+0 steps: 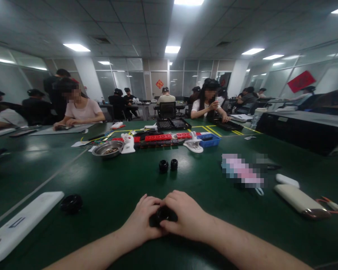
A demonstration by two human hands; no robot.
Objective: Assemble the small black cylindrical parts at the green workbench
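Note:
My left hand (144,217) and my right hand (183,215) meet close above the green tabletop, both curled round a glossy black round part (165,213). The fingers cover much of it, so its exact kind cannot be made out. Farther up the table stand two similar black ribbed round pieces, a left one (163,166) and a slightly smaller right one (174,164). Another black rounded piece (71,203) lies to the left of my left hand, apart from it.
A long white device (28,225) lies at left. Ahead are a metal bowl (108,149) with small parts, red power strips (158,137), white clamps (193,143) and a blue bin (210,140). A beige power bank (300,200) lies right. Other people (83,108) sit across the table.

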